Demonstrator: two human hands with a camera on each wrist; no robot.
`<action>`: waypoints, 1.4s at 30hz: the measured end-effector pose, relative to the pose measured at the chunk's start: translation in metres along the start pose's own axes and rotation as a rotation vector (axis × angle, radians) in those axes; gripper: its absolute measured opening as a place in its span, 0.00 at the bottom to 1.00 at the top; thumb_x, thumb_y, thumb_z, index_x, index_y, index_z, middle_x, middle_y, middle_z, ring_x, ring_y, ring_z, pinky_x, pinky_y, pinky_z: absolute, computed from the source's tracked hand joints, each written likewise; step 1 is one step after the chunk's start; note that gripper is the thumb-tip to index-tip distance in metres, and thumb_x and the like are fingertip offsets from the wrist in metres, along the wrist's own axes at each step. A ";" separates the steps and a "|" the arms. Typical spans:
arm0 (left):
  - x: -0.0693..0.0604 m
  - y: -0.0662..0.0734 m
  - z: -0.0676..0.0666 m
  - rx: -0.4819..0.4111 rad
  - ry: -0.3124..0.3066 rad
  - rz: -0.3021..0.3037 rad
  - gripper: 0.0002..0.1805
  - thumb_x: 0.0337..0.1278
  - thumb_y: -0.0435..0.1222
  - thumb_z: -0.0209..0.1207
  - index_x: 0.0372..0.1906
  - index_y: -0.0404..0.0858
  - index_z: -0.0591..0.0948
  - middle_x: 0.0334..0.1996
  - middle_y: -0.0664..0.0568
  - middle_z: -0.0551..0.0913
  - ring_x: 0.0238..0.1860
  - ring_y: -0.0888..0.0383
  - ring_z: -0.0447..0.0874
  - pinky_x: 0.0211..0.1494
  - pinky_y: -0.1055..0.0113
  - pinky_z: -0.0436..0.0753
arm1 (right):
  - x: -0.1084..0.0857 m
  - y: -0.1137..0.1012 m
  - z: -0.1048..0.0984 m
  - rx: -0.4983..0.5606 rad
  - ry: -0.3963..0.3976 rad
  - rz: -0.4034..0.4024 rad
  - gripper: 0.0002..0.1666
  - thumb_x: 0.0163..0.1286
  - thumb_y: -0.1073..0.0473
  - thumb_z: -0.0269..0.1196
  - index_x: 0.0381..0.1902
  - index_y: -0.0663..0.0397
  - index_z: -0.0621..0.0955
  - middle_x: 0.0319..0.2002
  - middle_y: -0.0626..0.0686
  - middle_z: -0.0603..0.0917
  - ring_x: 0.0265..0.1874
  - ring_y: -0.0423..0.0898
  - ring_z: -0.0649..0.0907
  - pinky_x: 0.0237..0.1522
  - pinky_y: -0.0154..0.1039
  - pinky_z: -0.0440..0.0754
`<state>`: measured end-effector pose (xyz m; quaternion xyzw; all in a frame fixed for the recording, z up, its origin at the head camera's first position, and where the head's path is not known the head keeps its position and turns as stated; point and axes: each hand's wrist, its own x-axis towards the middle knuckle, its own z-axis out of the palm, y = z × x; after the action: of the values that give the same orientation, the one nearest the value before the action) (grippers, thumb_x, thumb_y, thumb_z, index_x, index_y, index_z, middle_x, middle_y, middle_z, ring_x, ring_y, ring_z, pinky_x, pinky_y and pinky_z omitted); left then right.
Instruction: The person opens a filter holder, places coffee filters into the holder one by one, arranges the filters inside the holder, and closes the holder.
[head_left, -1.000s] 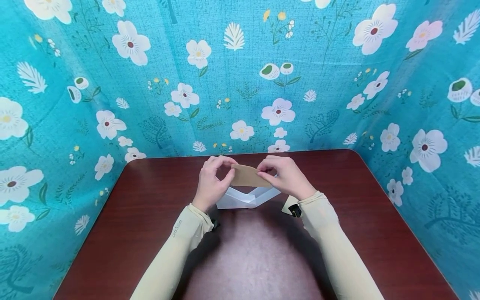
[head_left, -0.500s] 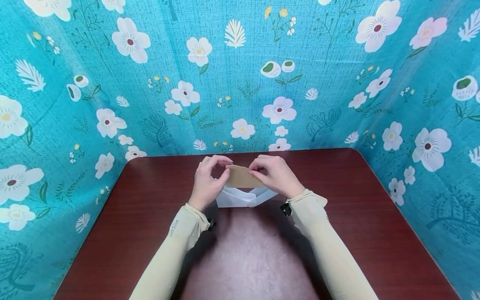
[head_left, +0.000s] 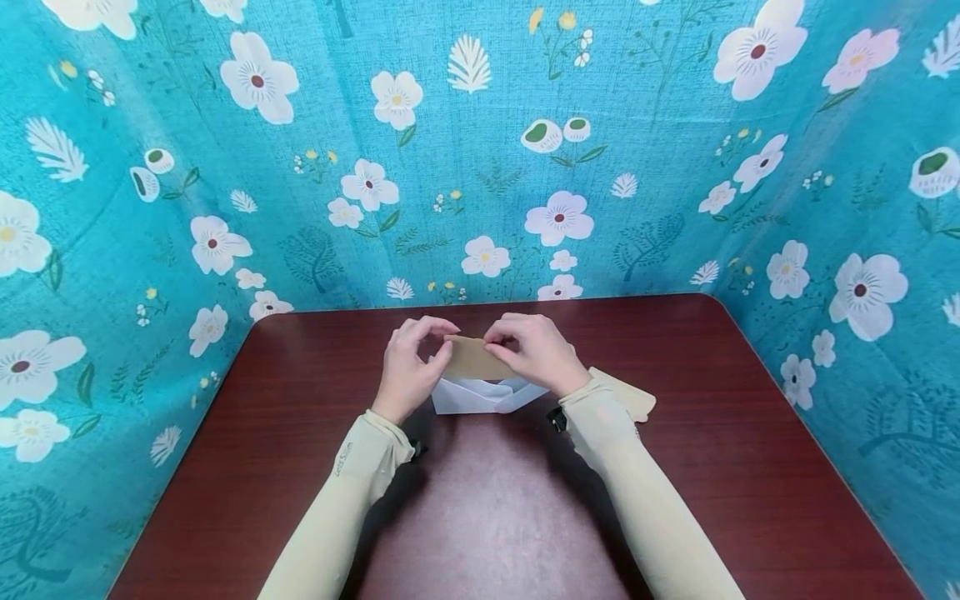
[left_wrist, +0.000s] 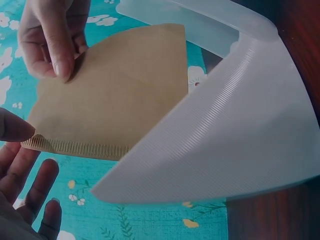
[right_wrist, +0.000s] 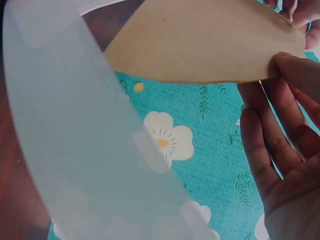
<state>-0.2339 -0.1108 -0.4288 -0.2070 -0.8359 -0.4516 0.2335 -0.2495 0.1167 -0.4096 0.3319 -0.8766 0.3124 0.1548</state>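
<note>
A brown paper coffee filter (head_left: 468, 360) is held up between both hands over a white translucent filter holder (head_left: 472, 397). My left hand (head_left: 408, 362) pinches one end of the filter, with its thumb (left_wrist: 15, 125) on the crimped seam (left_wrist: 75, 148). My right hand (head_left: 536, 350) pinches the upper edge farther right, its thumb (right_wrist: 300, 75) on the paper's face. The right wrist view also shows the other fingers below the paper. In the left wrist view, the holder's slanted wall (left_wrist: 240, 130) covers part of the filter.
Behind the right sleeve (head_left: 603, 421) lies a flat pale tan piece (head_left: 636, 402), partly hidden, on the dark red table (head_left: 487, 508). A blue flowered curtain (head_left: 480, 167) hangs along the table's back edge and both sides.
Both hands have shifted a little to the left with the filter, the right hand more than the left. The holder stays in place. More of the tan piece shows beside the right sleeve.
</note>
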 end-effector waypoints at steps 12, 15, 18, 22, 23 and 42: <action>-0.006 -0.010 -0.002 0.047 -0.027 0.013 0.12 0.61 0.30 0.66 0.48 0.45 0.87 0.38 0.54 0.91 0.43 0.51 0.79 0.51 0.54 0.70 | -0.001 -0.001 0.021 -0.022 0.009 -0.023 0.02 0.64 0.62 0.75 0.35 0.52 0.90 0.30 0.47 0.87 0.27 0.41 0.82 0.35 0.36 0.82; -0.008 -0.011 -0.002 0.059 -0.033 0.005 0.12 0.61 0.30 0.66 0.47 0.45 0.87 0.38 0.54 0.91 0.43 0.52 0.79 0.51 0.54 0.70 | -0.001 -0.001 0.025 -0.017 -0.005 -0.016 0.02 0.65 0.61 0.74 0.35 0.52 0.90 0.30 0.47 0.87 0.28 0.41 0.82 0.35 0.37 0.82; -0.010 -0.013 -0.002 0.065 -0.037 0.001 0.11 0.61 0.30 0.65 0.47 0.45 0.87 0.38 0.53 0.91 0.43 0.52 0.79 0.52 0.54 0.70 | 0.001 -0.001 0.028 -0.004 -0.010 -0.022 0.02 0.65 0.61 0.74 0.35 0.52 0.90 0.30 0.47 0.87 0.28 0.42 0.83 0.35 0.37 0.82; -0.011 -0.017 -0.002 0.073 -0.037 0.001 0.11 0.61 0.30 0.66 0.47 0.44 0.87 0.38 0.53 0.91 0.45 0.47 0.80 0.53 0.52 0.71 | 0.004 -0.001 0.031 -0.010 -0.003 -0.037 0.02 0.65 0.61 0.74 0.35 0.53 0.90 0.29 0.47 0.87 0.27 0.42 0.84 0.35 0.37 0.82; -0.011 -0.017 -0.002 0.074 -0.039 0.001 0.11 0.61 0.30 0.66 0.47 0.44 0.87 0.38 0.52 0.91 0.45 0.47 0.80 0.53 0.52 0.71 | 0.005 -0.001 0.031 -0.017 -0.002 -0.040 0.02 0.64 0.61 0.75 0.34 0.52 0.90 0.29 0.47 0.87 0.27 0.42 0.83 0.34 0.37 0.82; -0.017 -0.026 0.003 0.138 -0.067 0.005 0.13 0.60 0.29 0.66 0.48 0.44 0.87 0.36 0.55 0.91 0.45 0.52 0.78 0.55 0.50 0.71 | 0.004 0.005 0.047 -0.050 -0.040 -0.020 0.02 0.65 0.60 0.74 0.34 0.51 0.90 0.30 0.46 0.88 0.28 0.41 0.85 0.36 0.38 0.84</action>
<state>-0.2352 -0.1242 -0.4574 -0.2076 -0.8720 -0.3848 0.2201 -0.2583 0.0875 -0.4452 0.3431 -0.8835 0.2821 0.1485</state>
